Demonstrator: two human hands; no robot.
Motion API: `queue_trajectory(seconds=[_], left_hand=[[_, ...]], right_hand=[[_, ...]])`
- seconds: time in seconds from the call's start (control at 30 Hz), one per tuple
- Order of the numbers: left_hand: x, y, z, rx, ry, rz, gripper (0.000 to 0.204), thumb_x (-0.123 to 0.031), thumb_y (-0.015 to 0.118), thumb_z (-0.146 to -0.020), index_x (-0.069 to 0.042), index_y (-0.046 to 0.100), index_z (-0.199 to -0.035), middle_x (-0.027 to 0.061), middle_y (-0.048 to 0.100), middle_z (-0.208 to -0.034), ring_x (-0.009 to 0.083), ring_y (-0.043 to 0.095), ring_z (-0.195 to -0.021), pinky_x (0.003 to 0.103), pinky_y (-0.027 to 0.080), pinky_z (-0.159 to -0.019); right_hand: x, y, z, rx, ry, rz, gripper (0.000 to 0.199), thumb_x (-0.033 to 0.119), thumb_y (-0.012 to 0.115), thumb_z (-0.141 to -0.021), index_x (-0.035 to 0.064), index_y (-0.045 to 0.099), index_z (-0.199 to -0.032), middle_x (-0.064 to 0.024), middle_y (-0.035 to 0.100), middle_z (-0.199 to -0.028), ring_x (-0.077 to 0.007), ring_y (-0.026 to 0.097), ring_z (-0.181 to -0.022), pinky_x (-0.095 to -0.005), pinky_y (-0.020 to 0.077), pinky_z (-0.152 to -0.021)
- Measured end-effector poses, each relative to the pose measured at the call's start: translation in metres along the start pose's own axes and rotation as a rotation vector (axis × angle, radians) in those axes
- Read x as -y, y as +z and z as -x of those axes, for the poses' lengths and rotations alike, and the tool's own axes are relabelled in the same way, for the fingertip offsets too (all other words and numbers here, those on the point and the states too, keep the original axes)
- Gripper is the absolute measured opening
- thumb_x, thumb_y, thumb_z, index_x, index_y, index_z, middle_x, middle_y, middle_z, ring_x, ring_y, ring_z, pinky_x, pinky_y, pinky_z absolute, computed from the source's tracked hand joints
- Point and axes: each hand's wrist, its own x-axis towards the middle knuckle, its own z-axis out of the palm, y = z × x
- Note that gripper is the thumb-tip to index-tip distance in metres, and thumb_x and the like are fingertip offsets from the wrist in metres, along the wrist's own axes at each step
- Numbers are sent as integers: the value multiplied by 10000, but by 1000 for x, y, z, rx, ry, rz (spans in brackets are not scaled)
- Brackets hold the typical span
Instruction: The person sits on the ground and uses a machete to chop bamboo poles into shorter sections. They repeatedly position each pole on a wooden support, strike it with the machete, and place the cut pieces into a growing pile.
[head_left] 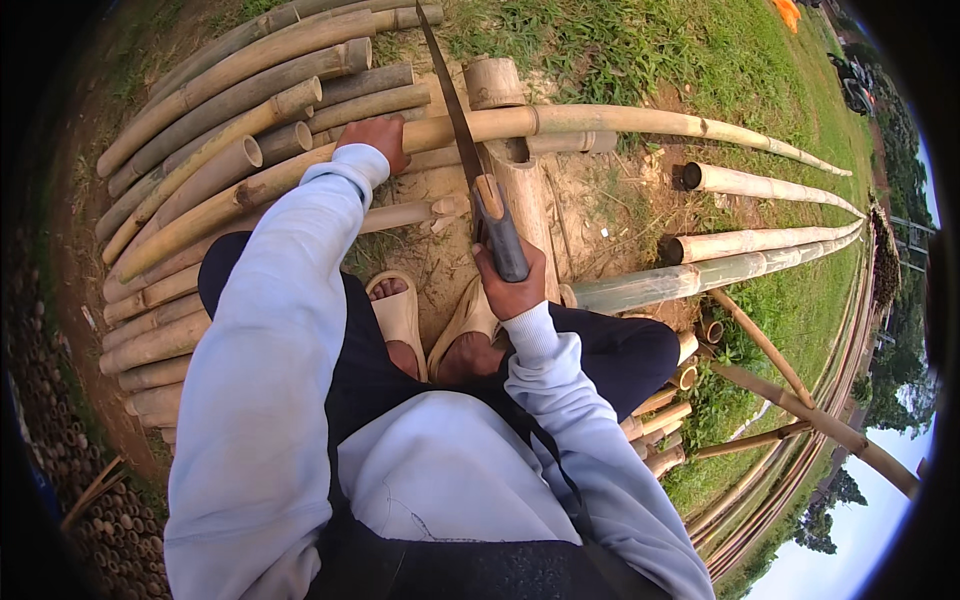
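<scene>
A long tan bamboo pole (620, 119) runs across in front of me from left to right. My left hand (378, 140) is closed over the pole, left of the saw. In my right hand (518, 287) is the grip of a handsaw (462, 125), its dark blade pointing away from me. The blade crosses the pole at a steep angle; whether its teeth are in the bamboo I cannot tell. Just right of the blade, the pole passes over a thick notched bamboo piece (524, 195) and a short bamboo block (493, 83).
Several cut bamboo lengths (240, 85) lie stacked on the left. More poles (770, 187) stretch out to the right over grass. My sandalled feet (397, 315) are on dirt below the pole. Crossed bamboo props (765, 345) stand at the right, and a motorcycle (853, 82) is far off.
</scene>
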Motion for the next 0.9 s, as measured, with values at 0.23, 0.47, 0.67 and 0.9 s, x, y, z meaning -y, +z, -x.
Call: queue_trajectory(seconds=[0.23,0.47,0.67,0.9], left_hand=[[7,4,8,-6,-14,-15,429,-274,736,-796,-57,657,-1158,198,731,-1097,350,701,-1051,460,544,-948],[6,9,-1,-44,23,16,420,-267,714,-810,-54,654,-1167,200,735,-1072,361,710,-1016,458,558,-922],[12,7,-1,-28,34,-21,412,-281,700,-816,-71,658,-1169,191,735,-1077,361,705,-1025,461,555,-932],[9,-2,1,-46,-2,14,417,-274,723,-800,-56,658,-1149,202,735,-1063,362,705,-1018,467,556,-919]], right_hand=[[37,-41,132,14,116,-75,276,-11,714,-893,-38,662,-1162,-47,696,-965,-96,601,-883,-264,494,-829],[1,-17,20,30,58,-29,128,72,741,-889,-31,680,-934,-61,652,-750,-104,543,-681,-303,464,-619],[12,-4,32,24,48,-11,178,83,745,-891,-26,663,-1005,-61,651,-793,-110,556,-727,-299,488,-702],[32,-49,144,47,107,36,345,42,725,-886,-24,665,-1220,-122,729,-956,-135,675,-895,-297,528,-813]])
